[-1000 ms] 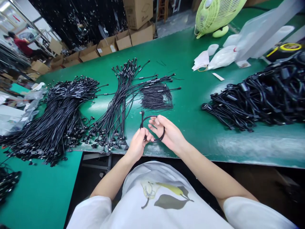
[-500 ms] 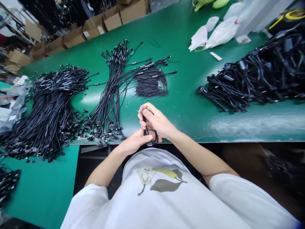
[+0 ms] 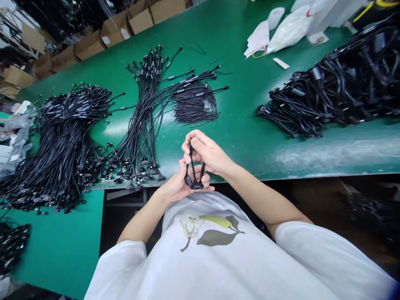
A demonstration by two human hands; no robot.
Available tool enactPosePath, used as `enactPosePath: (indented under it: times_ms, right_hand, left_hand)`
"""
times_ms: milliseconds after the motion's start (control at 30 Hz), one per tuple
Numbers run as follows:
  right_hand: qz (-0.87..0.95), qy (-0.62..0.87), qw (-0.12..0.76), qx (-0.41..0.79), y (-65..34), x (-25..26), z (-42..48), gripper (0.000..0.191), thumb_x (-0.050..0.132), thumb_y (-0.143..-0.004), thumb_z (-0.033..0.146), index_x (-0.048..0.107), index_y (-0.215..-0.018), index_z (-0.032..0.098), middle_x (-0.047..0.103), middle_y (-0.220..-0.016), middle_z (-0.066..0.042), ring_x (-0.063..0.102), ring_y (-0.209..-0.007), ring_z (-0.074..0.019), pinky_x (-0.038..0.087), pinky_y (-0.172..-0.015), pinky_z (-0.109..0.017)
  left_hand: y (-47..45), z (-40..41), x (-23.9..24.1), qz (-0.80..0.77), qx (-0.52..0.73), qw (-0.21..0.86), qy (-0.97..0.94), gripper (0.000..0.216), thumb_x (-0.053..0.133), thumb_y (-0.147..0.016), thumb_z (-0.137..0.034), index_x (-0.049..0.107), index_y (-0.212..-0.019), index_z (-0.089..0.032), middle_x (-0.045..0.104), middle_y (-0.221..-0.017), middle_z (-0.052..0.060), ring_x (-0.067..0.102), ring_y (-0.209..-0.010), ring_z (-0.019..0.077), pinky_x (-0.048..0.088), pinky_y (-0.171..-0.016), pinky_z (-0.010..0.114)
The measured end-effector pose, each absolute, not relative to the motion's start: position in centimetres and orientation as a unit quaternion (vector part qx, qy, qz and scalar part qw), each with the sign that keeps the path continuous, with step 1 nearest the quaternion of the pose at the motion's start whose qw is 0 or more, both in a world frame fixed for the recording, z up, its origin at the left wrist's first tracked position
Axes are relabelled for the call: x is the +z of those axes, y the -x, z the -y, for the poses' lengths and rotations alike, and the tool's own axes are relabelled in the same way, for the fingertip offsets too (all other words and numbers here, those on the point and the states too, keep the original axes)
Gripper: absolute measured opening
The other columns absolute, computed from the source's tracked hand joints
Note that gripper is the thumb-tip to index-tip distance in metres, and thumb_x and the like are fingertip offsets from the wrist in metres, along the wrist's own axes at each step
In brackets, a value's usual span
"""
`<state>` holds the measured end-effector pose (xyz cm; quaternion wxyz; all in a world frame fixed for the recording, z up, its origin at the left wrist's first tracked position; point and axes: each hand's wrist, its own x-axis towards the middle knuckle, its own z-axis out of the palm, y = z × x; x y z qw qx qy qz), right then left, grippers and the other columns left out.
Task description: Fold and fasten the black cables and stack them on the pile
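Observation:
A black cable [image 3: 193, 168] is folded into a small loop in front of my shirt, its flat connector hanging at the bottom. My right hand [image 3: 210, 156] pinches the top of the loop between thumb and fingers. Below and behind the loop, my left hand [image 3: 176, 184] has its palm up and fingers stretched out, with the cable lying in front of them; whether it bears any weight I cannot tell. Just beyond my hands lies a stack of thin black ties [image 3: 192, 106]. Beside it, a bundle of straight black cables [image 3: 140, 112] spreads on the table.
The green table [image 3: 240, 137] carries a big pile of straight cables [image 3: 68, 133] on the left and a heap of looped cables [image 3: 337, 91] on the right. A white plastic bag [image 3: 289, 31] lies at the back right. Cardboard boxes [image 3: 115, 29] line the far edge.
My left hand has opened from around the lower loop, and its fingers have straightened. The loop and its connector show more fully now. My right hand keeps its pinch at the top.

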<state>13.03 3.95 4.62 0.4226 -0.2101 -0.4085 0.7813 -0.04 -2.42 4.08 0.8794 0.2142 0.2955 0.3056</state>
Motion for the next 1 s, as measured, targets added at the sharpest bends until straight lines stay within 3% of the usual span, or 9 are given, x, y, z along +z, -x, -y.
enactPosePath:
  times_ms: [133,267,400,567,667,767,933,1000]
  right_hand:
    - [0.375,0.225,0.471,0.766,-13.1,4.2,-4.2,0.03,0.057,-0.09,0.049,0.045,-0.093,0.022,0.053,-0.079,0.006,0.055,-0.059,-0.0051,0.058,-0.069,-0.028]
    - [0.355,0.221,0.481,0.771,-13.4,3.8,-4.4,0.031,0.059,-0.089,0.049,0.045,-0.093,0.022,0.053,-0.078,0.006,0.054,-0.06,-0.0051,0.058,-0.073,-0.03]
    - [0.333,0.217,0.483,0.78,-13.6,4.0,-4.5,0.033,0.06,-0.087,0.05,0.044,-0.092,0.022,0.051,-0.075,0.008,0.05,-0.056,-0.0039,0.058,-0.072,-0.028]
    - [0.328,0.217,0.456,0.799,-13.8,4.3,-5.0,0.027,0.062,-0.086,0.041,0.044,-0.09,0.021,0.045,-0.066,0.011,0.039,-0.046,-0.001,0.057,-0.065,-0.024]
    - [0.327,0.219,0.445,0.804,-13.9,4.0,-5.2,0.027,0.065,-0.083,0.037,0.044,-0.089,0.021,0.042,-0.063,0.013,0.034,-0.043,-0.0005,0.056,-0.059,-0.022]
    - [0.334,0.209,0.422,0.817,-14.3,4.1,-5.4,0.024,0.064,-0.083,0.036,0.046,-0.089,0.021,0.041,-0.06,0.013,0.029,-0.04,-0.0009,0.049,-0.047,-0.019]
    - [0.282,0.224,0.397,0.844,-15.2,5.0,-5.9,0.015,0.06,-0.085,0.028,0.049,-0.088,0.018,0.038,-0.059,0.011,0.024,-0.04,-0.0007,0.036,-0.038,-0.013]
    - [0.251,0.25,0.418,0.836,-15.3,5.2,-6.2,0.013,0.059,-0.083,0.022,0.049,-0.09,0.018,0.035,-0.06,0.012,0.021,-0.039,-0.0006,0.027,-0.035,-0.011]
  left_hand:
    - [-2.3,2.4,4.7,-0.32,0.366,0.864,-0.131,0.072,0.039,-0.076,-0.079,0.062,-0.083,-0.011,0.057,-0.073,0.004,0.061,-0.068,0.0142,0.054,-0.068,0.028]
    - [-3.4,2.3,4.7,-0.303,0.394,0.863,-0.092,0.07,0.025,-0.087,-0.072,0.061,-0.083,-0.012,0.038,-0.055,-0.004,0.039,-0.042,0.0064,0.034,-0.041,0.017]
    - [-3.3,1.9,4.8,-0.302,0.386,0.861,-0.136,0.062,0.024,-0.095,-0.062,0.059,-0.08,-0.013,0.032,-0.052,-0.006,0.033,-0.038,0.0065,0.029,-0.04,0.018]
    - [-3.3,1.8,5.0,-0.311,0.377,0.86,-0.148,0.034,0.043,-0.097,-0.04,0.061,-0.088,-0.013,0.037,-0.057,-0.004,0.039,-0.047,0.0076,0.036,-0.05,0.02]
    - [-3.7,1.8,4.6,-0.334,0.398,0.85,-0.082,0.024,0.047,-0.096,-0.03,0.06,-0.085,-0.013,0.032,-0.058,-0.006,0.036,-0.049,0.0062,0.037,-0.054,0.019]
    - [-3.7,1.9,4.2,-0.339,0.397,0.85,-0.073,0.024,0.049,-0.095,-0.028,0.059,-0.079,-0.013,0.022,-0.055,-0.008,0.026,-0.044,0.0049,0.032,-0.049,0.018]
    - [-2.4,2.1,4.1,-0.316,0.34,0.879,-0.111,0.024,0.059,-0.088,-0.034,0.063,-0.092,-0.011,0.032,-0.061,-0.005,0.039,-0.054,0.008,0.047,-0.055,0.023]
    - [-2.0,2.2,3.8,-0.325,0.324,0.88,-0.119,0.026,0.065,-0.084,-0.035,0.064,-0.094,-0.011,0.032,-0.061,-0.005,0.039,-0.054,0.008,0.043,-0.049,0.02]
